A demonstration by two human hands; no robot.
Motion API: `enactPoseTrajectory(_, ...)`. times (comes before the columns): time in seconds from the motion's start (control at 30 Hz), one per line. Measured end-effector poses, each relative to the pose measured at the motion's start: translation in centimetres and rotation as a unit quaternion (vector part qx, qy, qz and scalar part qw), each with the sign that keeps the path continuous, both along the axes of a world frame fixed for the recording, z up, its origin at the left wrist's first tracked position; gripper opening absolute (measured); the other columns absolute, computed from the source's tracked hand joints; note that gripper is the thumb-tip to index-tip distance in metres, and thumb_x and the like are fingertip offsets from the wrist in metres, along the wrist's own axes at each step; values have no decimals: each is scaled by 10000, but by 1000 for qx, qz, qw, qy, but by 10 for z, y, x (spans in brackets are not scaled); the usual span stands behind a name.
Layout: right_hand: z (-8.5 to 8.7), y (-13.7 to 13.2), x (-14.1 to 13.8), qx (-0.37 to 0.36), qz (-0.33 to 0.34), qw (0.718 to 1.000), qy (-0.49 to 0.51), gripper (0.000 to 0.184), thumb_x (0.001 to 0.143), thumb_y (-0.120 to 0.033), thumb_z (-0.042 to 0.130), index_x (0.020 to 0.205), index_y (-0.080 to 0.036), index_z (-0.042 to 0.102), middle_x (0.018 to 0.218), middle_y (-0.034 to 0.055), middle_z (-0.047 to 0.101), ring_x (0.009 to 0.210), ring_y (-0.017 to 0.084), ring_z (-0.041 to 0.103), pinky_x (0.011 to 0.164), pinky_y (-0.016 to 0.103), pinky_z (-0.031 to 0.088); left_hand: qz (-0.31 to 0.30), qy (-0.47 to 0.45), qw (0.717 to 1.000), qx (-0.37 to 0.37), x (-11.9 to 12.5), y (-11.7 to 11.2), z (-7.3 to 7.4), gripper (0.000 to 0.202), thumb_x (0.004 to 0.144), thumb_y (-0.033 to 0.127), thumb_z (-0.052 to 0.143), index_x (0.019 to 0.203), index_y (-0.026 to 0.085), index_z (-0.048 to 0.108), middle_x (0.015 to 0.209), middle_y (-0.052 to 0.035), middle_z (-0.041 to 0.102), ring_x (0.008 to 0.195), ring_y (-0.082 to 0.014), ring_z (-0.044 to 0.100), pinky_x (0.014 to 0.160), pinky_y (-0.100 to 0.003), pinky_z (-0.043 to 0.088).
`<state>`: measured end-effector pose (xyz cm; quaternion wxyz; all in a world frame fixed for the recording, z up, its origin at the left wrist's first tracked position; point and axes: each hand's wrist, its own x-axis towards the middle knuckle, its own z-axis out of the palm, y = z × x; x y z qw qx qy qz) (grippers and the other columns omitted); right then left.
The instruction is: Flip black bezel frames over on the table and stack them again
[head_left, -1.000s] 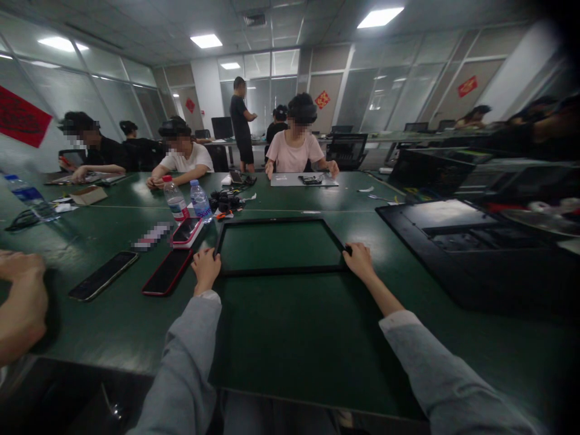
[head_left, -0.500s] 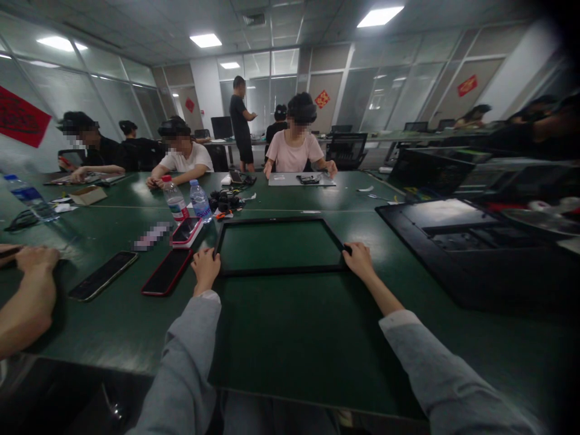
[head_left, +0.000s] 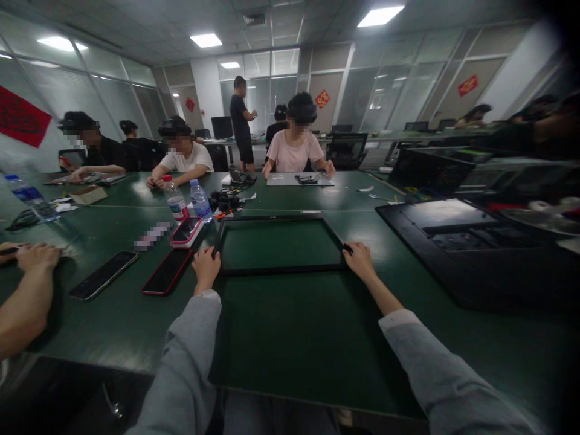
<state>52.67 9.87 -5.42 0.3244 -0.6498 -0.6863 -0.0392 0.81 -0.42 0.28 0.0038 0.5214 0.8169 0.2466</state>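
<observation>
A thin black rectangular frame (head_left: 281,270), like a monitor bezel, is between my hands over the green table (head_left: 290,332). My left hand (head_left: 206,267) is closed around its left side near the front corner. On the opposite side, my right hand (head_left: 359,258) grips the right edge, also close to the front corner. Green tabletop shows through the frame's opening. Whether the frame rests on the table or is slightly raised, I cannot tell.
Left of the frame lie a red-edged phone (head_left: 167,272), a pink-cased phone (head_left: 187,232) and a dark phone (head_left: 104,275). Bottles (head_left: 200,201) stand behind them. A large black panel (head_left: 435,241) lies right. A co-worker's arm (head_left: 34,290) rests at far left; a person (head_left: 296,148) sits opposite.
The frame's far edge has shifted very slightly, with both my hands still gripping its sides. The co-worker's hand at far left has moved a little.
</observation>
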Motion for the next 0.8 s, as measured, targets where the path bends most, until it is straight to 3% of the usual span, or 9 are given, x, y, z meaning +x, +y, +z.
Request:
enactPoseTrajectory(0.37,6,-3,-5,12,2,1000,16,375,893,-272,456,1121,-126,715,1049,171,680,1080,298,570,1015,484,398,-8,-3,999,49,-1,-1,-5,385,956,322,494,1275,197,670,1328,-159,609,1230,-351,519,966,-507,456)
enactPoseTrajectory(0.53,8,-5,-5,15,-11,999,26,395,896,-272,430,1132,-120,708,1057,172,682,1072,296,569,1026,482,385,-73,8,994,87,10,-11,-2,366,965,327,499,1274,238,676,1329,-130,610,1233,-310,528,975,-457,462)
enactPoseTrajectory(0.7,14,-21,-6,34,-30,999,13,432,927,-307,411,1204,-123,688,1111,181,645,1097,303,535,980,470,403,-113,31,991,71,28,-27,3,343,979,369,494,1252,288,684,1347,-102,609,1254,-296,512,1005,-499,432)
enactPoseTrajectory(0.8,21,-36,5,37,-76,996,13,434,923,-320,432,1236,-155,682,1169,180,617,1130,329,494,913,473,414,-130,24,990,46,36,-38,5,367,986,462,482,1251,303,682,1364,-96,606,1282,-299,493,1031,-533,403)
